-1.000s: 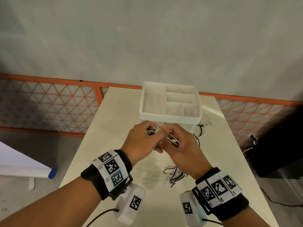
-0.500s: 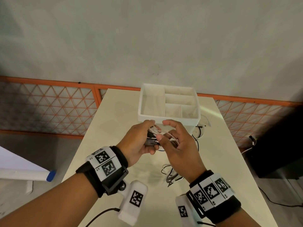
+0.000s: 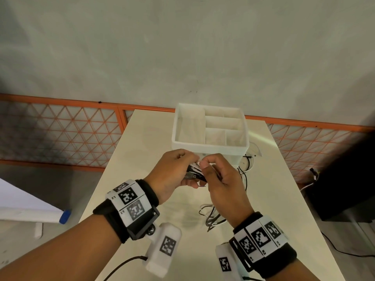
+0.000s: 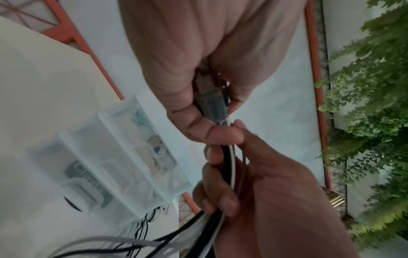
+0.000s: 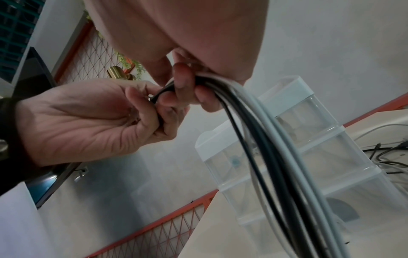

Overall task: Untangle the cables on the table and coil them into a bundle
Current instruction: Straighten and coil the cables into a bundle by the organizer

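Both hands are raised above the table [image 3: 142, 159], holding a bunch of black and white cables [image 5: 276, 157] between them. My left hand [image 3: 178, 169] pinches the plug ends [image 4: 209, 97] of the bunch. My right hand [image 3: 219, 175] has its fingers curled round the same cables [image 4: 227, 167] just below the plugs. From the right hand the cables hang down in loops [image 3: 213, 218] to the tabletop. More loose cables [image 3: 246, 165] lie on the table at the right of the drawer unit.
A white drawer unit with a divided top tray [image 3: 210, 145] stands just beyond my hands, its clear drawers [image 5: 309, 157] facing me. An orange mesh fence [image 3: 60, 134] runs behind the table. A black box [image 3: 349, 179] stands on the floor at the right.
The left hand has shifted its hold on the plug ends, and the right hand's fingers, lifted half a second ago, have curled back round the cables. Both hands stay in front of the drawer unit.
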Tool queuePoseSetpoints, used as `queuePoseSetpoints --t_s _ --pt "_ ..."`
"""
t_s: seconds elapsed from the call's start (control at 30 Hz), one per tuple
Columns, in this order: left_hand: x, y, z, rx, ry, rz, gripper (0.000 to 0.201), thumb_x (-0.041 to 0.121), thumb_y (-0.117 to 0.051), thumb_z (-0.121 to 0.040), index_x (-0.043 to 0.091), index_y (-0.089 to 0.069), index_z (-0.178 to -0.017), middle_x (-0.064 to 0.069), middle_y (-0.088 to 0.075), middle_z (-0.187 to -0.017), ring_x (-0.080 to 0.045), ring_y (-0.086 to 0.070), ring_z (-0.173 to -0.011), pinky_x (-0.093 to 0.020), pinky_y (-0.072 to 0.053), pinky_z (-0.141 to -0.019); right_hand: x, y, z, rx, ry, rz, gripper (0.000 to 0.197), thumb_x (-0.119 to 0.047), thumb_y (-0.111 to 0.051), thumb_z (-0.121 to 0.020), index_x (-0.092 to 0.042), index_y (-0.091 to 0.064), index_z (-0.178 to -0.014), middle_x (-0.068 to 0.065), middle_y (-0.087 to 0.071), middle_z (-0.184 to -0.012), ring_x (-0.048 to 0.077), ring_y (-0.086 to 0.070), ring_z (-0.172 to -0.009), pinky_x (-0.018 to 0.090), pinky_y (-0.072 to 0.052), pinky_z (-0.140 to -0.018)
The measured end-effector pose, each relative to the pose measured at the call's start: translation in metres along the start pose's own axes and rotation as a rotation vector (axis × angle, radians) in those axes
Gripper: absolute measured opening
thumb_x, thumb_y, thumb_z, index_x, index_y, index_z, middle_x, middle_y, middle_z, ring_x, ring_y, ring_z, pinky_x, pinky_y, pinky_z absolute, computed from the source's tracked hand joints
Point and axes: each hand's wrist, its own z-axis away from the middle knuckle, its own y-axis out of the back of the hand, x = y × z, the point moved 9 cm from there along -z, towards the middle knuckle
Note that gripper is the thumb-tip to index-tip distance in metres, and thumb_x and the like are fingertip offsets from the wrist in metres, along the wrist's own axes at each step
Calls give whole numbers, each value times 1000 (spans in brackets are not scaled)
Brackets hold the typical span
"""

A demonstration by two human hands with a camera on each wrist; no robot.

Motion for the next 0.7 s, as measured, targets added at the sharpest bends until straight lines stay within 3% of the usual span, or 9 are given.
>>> queuePoseSetpoints --t_s 0.13,0.27,0.37,0.47,0.5,0.57,0.63,0.7 --pt "3 3 2 21 0 138 20 10 -51 -94 -6 -63 -92 -24 -67 -78 -31 -65 -60 -28 -52 -48 4 5 -2 27 11 -65 14 -16 -50 -103 -15 -61 -94 -11 -60 -56 2 -48 -44 13 -35 -49" --pt "-12 2 6 -30 184 301 30 27 -53 -97 -1 -64 -95 -22 -71 -80 -34 -69 -67 -28 -57 -49 7 4 -1 -12 47 -50 11 -15 -52 -103 -16 -60 -96 -17 -53 -52 4 -36 -43 23 -32 -46" --pt "-13 3 5 -65 204 233 38 40 -57 -96 3 -65 -93 -18 -69 -78 -29 -70 -64 -28 -59 -51 8 -1 2 -62 59 -43 9 -17 -54 -102 -18 -63 -99 -11 -59 -60 8 -43 -47 23 -36 -48" --pt "-7 9 2 5 124 89 26 24 -57 -96 2 -65 -84 -15 -65 -70 -21 -64 -53 -25 -53 -47 6 -7 5 -96 59 -39 7 -26 -58 -100 -26 -64 -103 5 -67 -74 27 -58 -62 36 -45 -54" --pt "-5 12 1 33 85 61 23 17 -57 -95 1 -64 -81 -15 -63 -69 -20 -61 -49 -24 -51 -46 8 -8 4 -112 31 -44 8 -27 -60 -99 -29 -62 -106 8 -67 -74 27 -57 -60 36 -44 -53" --pt "1 16 0 78 11 36 18 8 -56 -92 -1 -64 -79 -17 -61 -68 -20 -56 -44 -24 -48 -45 16 -9 3 -169 -52 -27 17 -30 -66 -95 -29 -59 -110 5 -65 -69 13 -53 -56 27 -43 -53" --pt "6 22 2 103 -35 43 17 5 -55 -92 -1 -63 -78 -18 -61 -70 -20 -55 -44 -24 -49 -46 28 -8 2 -230 -159 -20 17 -31 -71 -88 -20 -64 -98 -4 -57 -62 10 -49 -55 28 -41 -56" --pt "5 26 2 81 -14 30 17 6 -56 -93 0 -65 -80 -18 -62 -76 -22 -60 -53 -25 -52 -51 41 -2 3 -234 -254 -39 18 -27 -68 -78 -10 -66 -78 -1 -45 -59 16 -39 -53 33 -33 -57"
